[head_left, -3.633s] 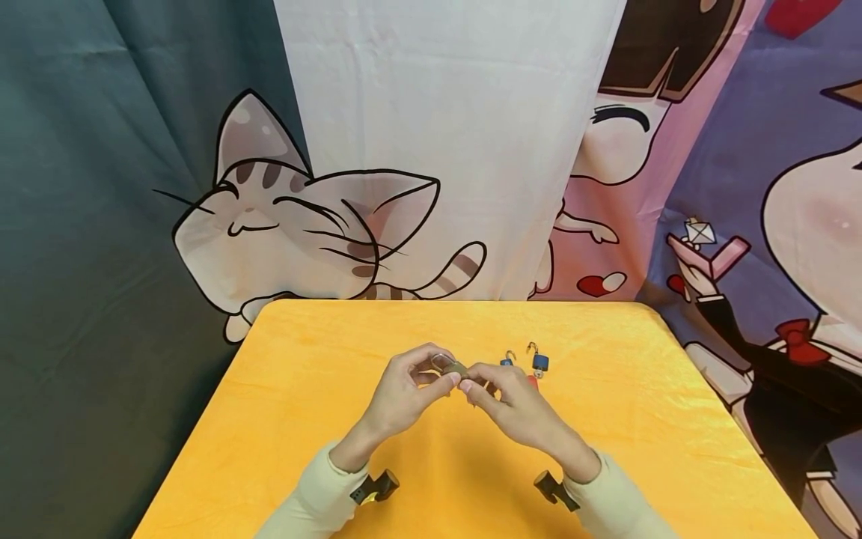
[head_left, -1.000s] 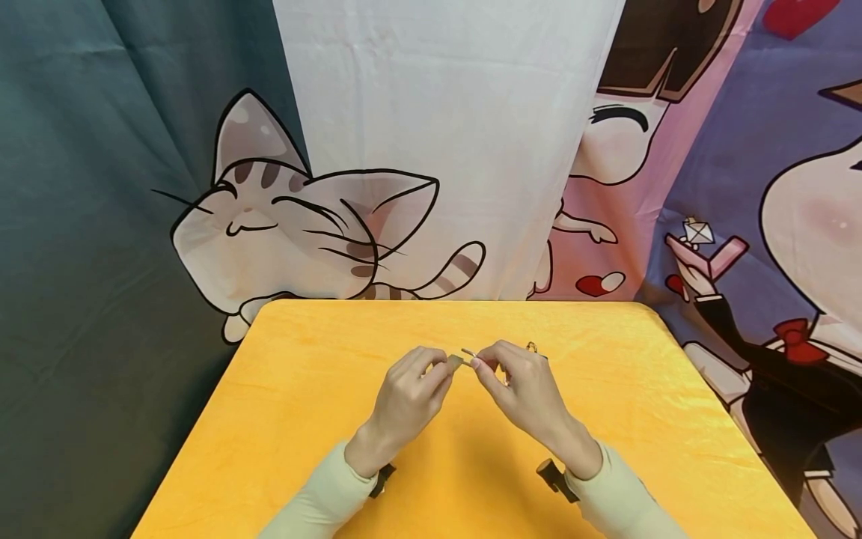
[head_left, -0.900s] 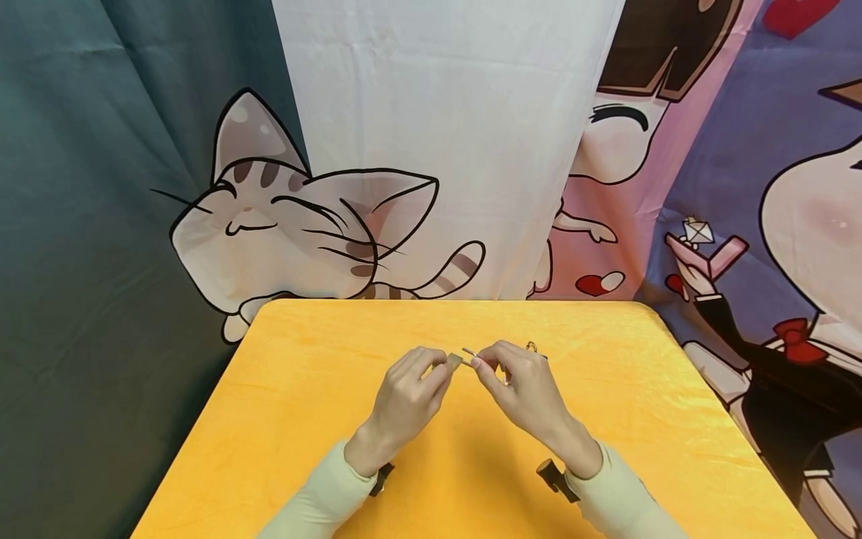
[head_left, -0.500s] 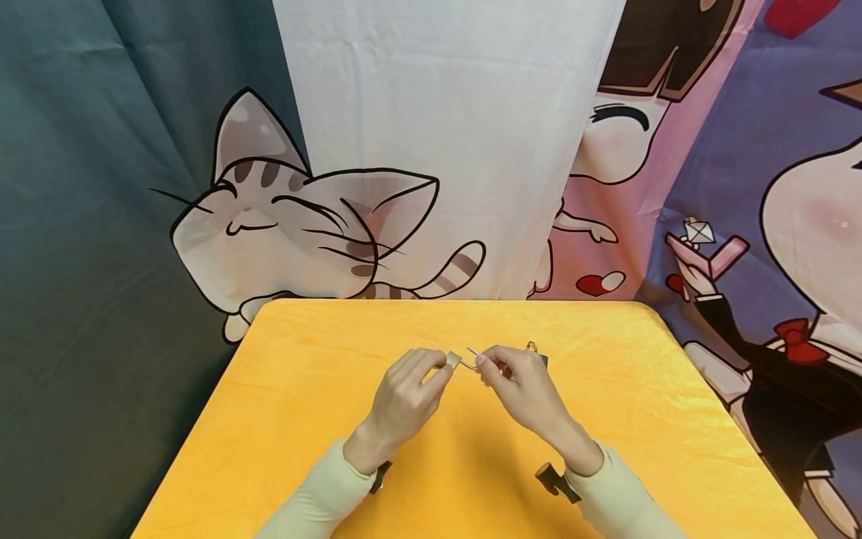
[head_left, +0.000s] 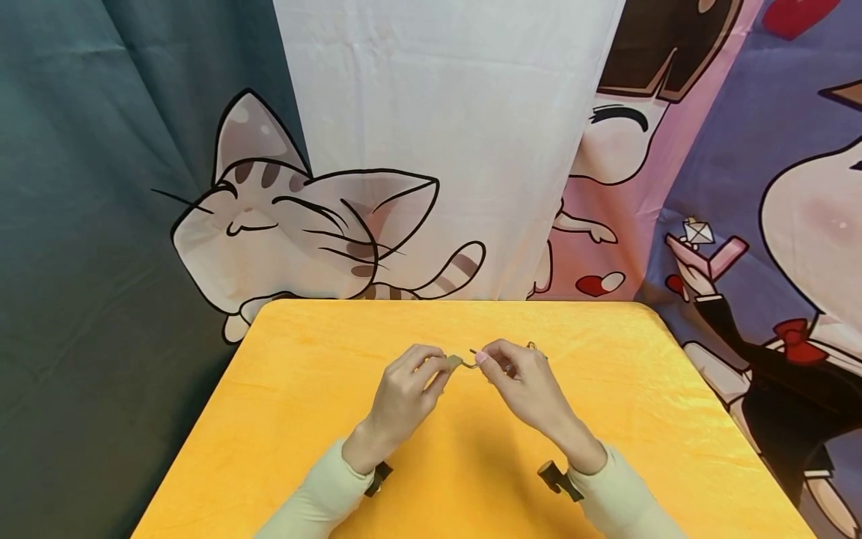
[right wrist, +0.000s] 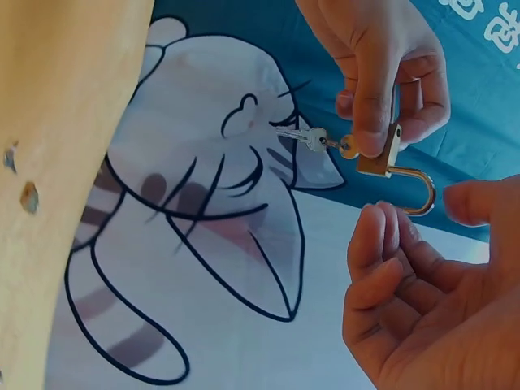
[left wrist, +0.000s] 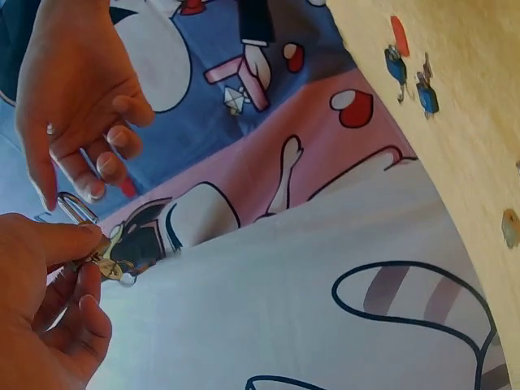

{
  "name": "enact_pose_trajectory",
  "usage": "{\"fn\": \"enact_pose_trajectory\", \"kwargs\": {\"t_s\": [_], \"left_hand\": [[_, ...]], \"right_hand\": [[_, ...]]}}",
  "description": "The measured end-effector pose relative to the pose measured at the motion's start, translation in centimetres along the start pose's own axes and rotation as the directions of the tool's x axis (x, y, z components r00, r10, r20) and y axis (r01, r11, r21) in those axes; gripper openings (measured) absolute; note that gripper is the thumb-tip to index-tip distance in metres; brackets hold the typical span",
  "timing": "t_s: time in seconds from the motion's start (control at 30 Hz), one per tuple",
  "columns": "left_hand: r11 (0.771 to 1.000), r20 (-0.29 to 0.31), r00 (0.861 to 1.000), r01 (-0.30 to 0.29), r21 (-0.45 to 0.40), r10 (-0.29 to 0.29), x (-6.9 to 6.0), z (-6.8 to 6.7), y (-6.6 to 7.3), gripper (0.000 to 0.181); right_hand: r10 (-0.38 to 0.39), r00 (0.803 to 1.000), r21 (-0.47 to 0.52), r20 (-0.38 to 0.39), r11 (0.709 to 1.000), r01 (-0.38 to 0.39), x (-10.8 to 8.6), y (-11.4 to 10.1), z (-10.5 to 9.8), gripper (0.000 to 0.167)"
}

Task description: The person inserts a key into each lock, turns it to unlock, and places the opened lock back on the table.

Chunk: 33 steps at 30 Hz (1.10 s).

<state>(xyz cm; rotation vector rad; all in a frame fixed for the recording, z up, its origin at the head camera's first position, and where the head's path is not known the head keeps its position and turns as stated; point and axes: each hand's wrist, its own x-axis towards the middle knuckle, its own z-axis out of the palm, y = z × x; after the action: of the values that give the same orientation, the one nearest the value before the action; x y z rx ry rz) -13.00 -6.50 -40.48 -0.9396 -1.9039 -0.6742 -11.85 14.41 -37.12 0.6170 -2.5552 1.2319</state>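
A small brass padlock (right wrist: 375, 154) is held up above the table, pinched by the left hand (head_left: 407, 389) at its body. Its shackle (right wrist: 424, 191) is swung out from the body, with one leg free. A silver key (right wrist: 309, 136) and a brass key (right wrist: 348, 147) hang at the lock's lower end, beside the left thumb. The right hand (head_left: 521, 382) is at the shackle. Its fingertips (right wrist: 382, 223) lie against or very near the free leg, while the thumb stands apart from the bend. In the head view the right thumb partly covers the shackle.
On the yellow table (head_left: 303, 337) lie two blue padlocks, one (left wrist: 396, 63) beside a red piece (left wrist: 399, 34) and another (left wrist: 427, 94). A brass-coloured object (left wrist: 510, 227) lies nearer the left wrist camera. A printed curtain (head_left: 438, 150) hangs behind the table.
Earlier both hands held the brass padlock close together. The left hand has since turned over, and the shackle now points rightward. In the last second the padlock and right hand have shifted slightly.
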Motion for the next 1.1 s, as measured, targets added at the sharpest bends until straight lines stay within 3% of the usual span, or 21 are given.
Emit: {"fn": "enact_pose_trajectory", "kwargs": {"t_s": [0.27,0.57,0.9,1.0,1.1], "left_hand": [[0.976,0.021,0.987,0.16,-0.149,-0.158,-0.3,0.3,-0.4,0.018],[0.923,0.101,0.951,0.309,-0.229,-0.294,-0.6,0.4,-0.8,0.021],[0.813,0.232,0.874,0.484,-0.324,-0.428,-1.4,2.2,-1.7,0.01],[0.761,0.278,0.835,0.548,-0.348,-0.474,-1.7,2.9,-1.8,0.009],[0.686,0.344,0.777,0.628,-0.367,-0.527,-1.8,3.6,-1.8,0.008]], "right_hand": [[-0.13,0.99,-0.122,-0.057,0.985,0.123,0.0,-0.5,-0.6,0.009],[-0.317,0.946,-0.256,-0.062,0.921,0.292,-0.1,-0.3,-1.5,0.028],[-0.348,0.937,-0.347,0.013,0.878,0.331,-0.6,0.4,-2.7,0.043],[-0.363,0.932,-0.353,0.023,0.869,0.347,-0.7,0.7,-2.8,0.044],[-0.371,0.928,-0.359,0.024,0.864,0.354,-0.8,0.9,-2.8,0.043]]}}
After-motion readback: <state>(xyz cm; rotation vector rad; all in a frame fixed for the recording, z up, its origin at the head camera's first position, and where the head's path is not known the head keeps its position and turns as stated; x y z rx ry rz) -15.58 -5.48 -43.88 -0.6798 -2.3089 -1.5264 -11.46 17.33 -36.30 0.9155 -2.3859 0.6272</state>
